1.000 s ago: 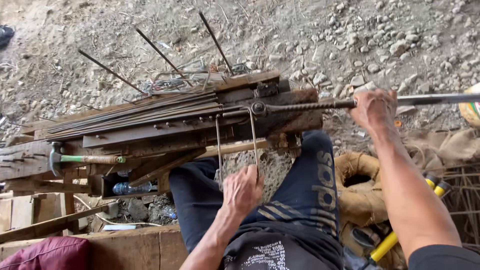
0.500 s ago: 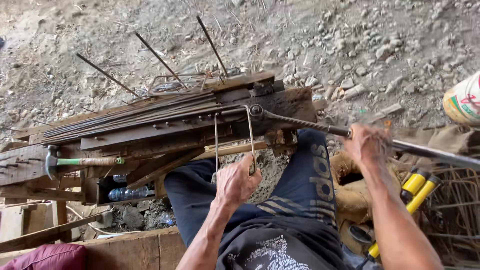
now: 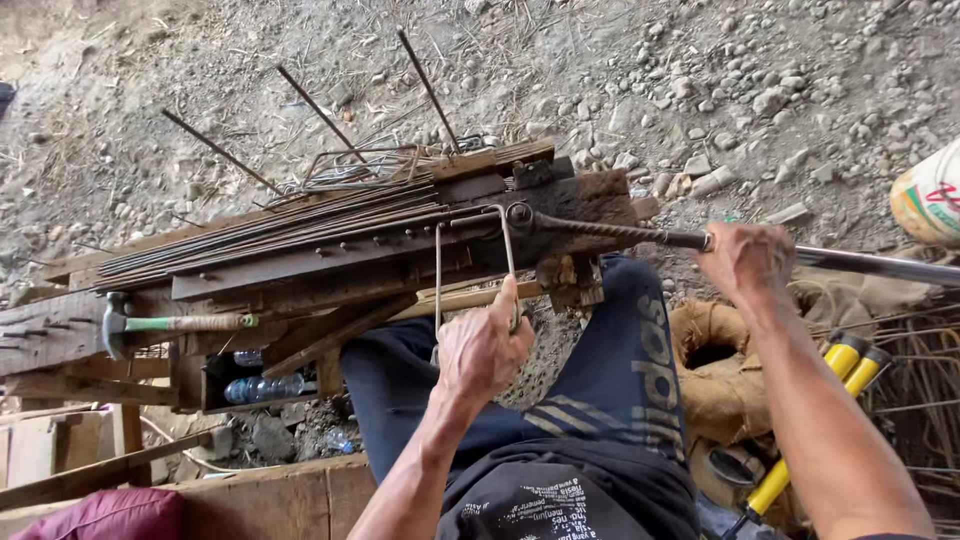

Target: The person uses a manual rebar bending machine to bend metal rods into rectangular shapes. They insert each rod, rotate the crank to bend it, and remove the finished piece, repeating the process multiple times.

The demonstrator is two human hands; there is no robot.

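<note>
Sunlit gravel ground (image 3: 700, 80) beyond a rough wooden workbench (image 3: 60, 335).

A clear plastic bottle (image 3: 262, 388) lies on its side in the dark space under the wooden bench (image 3: 300, 270). At the right edge, cut off by the frame, a cream sack or bucket (image 3: 932, 195) bears a label — green and red.

Left hand (image 3: 483, 350) on bent wire stirrup (image 3: 470, 262), right hand (image 3: 745, 262) on bending lever (image 3: 700, 241).
</note>
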